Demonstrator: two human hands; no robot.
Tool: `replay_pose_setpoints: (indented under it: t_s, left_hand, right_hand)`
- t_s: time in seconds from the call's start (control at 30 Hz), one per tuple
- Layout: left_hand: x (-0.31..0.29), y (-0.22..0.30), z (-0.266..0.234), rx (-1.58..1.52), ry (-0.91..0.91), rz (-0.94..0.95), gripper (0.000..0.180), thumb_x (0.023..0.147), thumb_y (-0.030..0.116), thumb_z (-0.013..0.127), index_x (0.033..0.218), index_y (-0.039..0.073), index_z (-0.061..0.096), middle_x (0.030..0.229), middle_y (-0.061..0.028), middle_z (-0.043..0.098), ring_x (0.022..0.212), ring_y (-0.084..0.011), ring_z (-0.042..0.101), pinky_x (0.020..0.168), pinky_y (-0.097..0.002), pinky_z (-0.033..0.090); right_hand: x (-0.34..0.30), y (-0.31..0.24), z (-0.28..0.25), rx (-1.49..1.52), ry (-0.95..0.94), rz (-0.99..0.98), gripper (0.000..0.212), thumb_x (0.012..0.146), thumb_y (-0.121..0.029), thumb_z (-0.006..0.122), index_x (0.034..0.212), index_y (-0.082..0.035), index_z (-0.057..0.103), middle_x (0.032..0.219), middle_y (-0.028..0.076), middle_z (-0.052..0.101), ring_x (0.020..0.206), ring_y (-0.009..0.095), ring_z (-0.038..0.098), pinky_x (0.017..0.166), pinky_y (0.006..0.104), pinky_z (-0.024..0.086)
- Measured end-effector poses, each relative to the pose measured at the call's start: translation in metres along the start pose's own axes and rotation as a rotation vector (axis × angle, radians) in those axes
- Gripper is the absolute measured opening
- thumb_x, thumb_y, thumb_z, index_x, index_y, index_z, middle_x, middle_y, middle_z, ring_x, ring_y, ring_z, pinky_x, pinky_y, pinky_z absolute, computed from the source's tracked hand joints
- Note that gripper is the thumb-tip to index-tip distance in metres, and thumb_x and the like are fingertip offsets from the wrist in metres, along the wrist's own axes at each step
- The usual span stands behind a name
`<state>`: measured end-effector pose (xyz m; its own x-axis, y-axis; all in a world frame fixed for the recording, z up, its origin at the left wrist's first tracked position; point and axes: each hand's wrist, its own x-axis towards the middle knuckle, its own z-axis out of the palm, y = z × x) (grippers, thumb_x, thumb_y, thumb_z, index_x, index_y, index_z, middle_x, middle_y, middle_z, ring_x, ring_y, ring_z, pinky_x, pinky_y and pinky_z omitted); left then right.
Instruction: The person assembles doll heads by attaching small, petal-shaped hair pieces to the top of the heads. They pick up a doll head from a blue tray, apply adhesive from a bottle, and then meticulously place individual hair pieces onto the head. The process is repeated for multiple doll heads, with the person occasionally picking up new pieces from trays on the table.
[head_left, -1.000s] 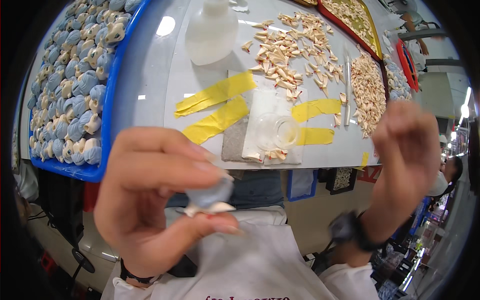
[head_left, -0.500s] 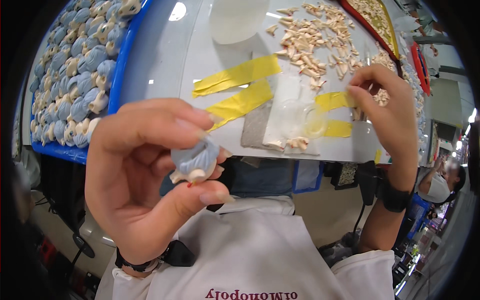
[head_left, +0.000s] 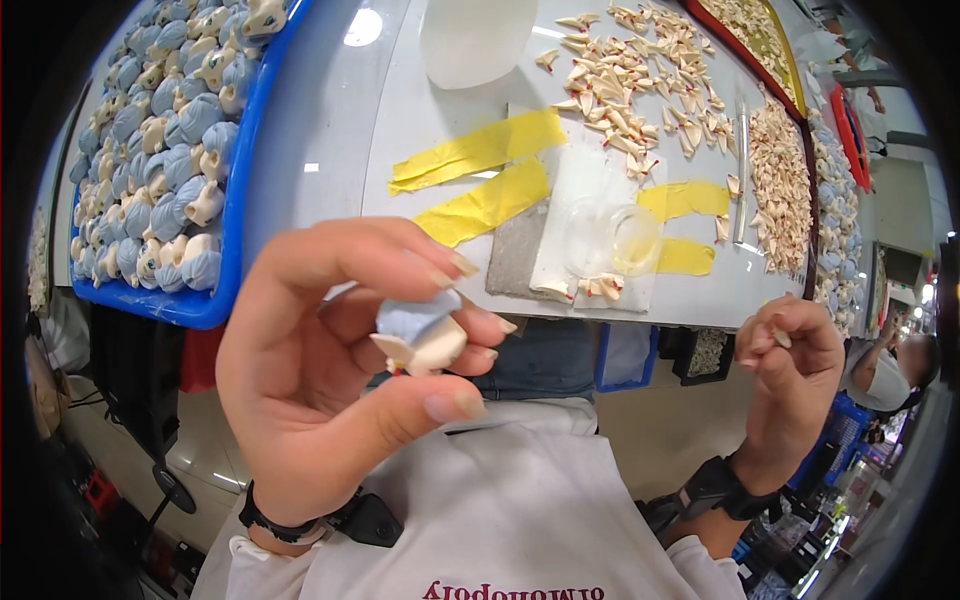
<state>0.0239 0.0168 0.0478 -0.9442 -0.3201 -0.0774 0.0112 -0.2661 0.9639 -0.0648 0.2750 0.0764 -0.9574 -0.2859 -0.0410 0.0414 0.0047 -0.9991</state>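
Close to me, my left hand (head_left: 340, 360) grips a small doll head (head_left: 425, 335) between thumb and fingers. The head has ridged blue hair and a cream body, with a pointed cream piece and a spot of red at its lower left. Beyond the table's near edge on the right, my right hand (head_left: 795, 365) is closed with thumb and fingertips together. A small pale piece (head_left: 782, 338) shows between its fingertips. Loose pointed cream pieces (head_left: 620, 90), several with red ends, are spread over the far part of the table.
At left stands a blue tray (head_left: 235, 220) filled with similar blue-and-cream heads. A clear round dish (head_left: 640, 240) sits on a white pad (head_left: 570, 220) among yellow tape strips (head_left: 480, 150). Behind is a translucent white container (head_left: 475, 40). More cream pieces (head_left: 780, 180) lie at right.
My right hand has drawn back from the pieces on the table toward me, past the near edge. My left hand has shifted slightly right, and the doll head in it has turned.
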Motion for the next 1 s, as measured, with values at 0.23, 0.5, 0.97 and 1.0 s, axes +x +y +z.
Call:
replay_pose_setpoints:
  t_s: [0.23, 0.5, 0.97, 1.0]
  left_hand:
    - [0.01, -0.008, -0.009, 0.117, -0.277, 0.215, 0.062, 0.059, 0.033, 0.082, 0.1, 0.001, 0.048, 0.094, -0.0126, 0.052, 0.08, -0.02, 0.058, 0.064, -0.0226, 0.05]
    - [0.008, -0.01, -0.003, 0.008, -0.238, 0.249, 0.03, 0.064, 0.02, 0.08, 0.077, 0.008, 0.056, 0.096, -0.0123, 0.048, 0.081, -0.0221, 0.057, 0.067, -0.0263, 0.049]
    - [0.01, -0.006, 0.007, -0.156, -0.292, 0.152, 0.047, 0.071, 0.021, 0.075, 0.102, -0.001, 0.047, 0.095, -0.0156, 0.049, 0.074, -0.023, 0.062, 0.056, -0.0247, 0.051]
    - [0.012, -0.009, 0.006, -0.099, -0.305, 0.204, 0.047, 0.072, 0.023, 0.074, 0.102, 0.0, 0.047, 0.093, -0.015, 0.05, 0.073, -0.022, 0.061, 0.057, -0.0252, 0.051]
  right_hand:
    - [0.025, -0.007, 0.026, -0.384, -0.018, -0.331, 0.017, 0.066, 0.011, 0.064, 0.082, 0.005, 0.062, 0.08, 0.013, 0.06, 0.069, 0.018, 0.057, 0.066, 0.0247, 0.045]
    - [0.044, -0.003, 0.062, -0.646, -0.136, -0.549, 0.017, 0.067, 0.013, 0.063, 0.08, 0.003, 0.058, 0.083, 0.011, 0.058, 0.078, 0.018, 0.055, 0.073, 0.0283, 0.043]
    - [0.031, -0.002, 0.076, -0.527, -0.136, -0.599, 0.015, 0.069, 0.0, 0.066, 0.08, -0.001, 0.057, 0.082, 0.01, 0.052, 0.072, 0.015, 0.047, 0.063, 0.0232, 0.037]
    - [0.029, -0.006, 0.077, -0.435, -0.191, -0.561, 0.014, 0.071, -0.002, 0.065, 0.081, -0.002, 0.056, 0.084, 0.011, 0.051, 0.072, 0.014, 0.047, 0.063, 0.0221, 0.036]
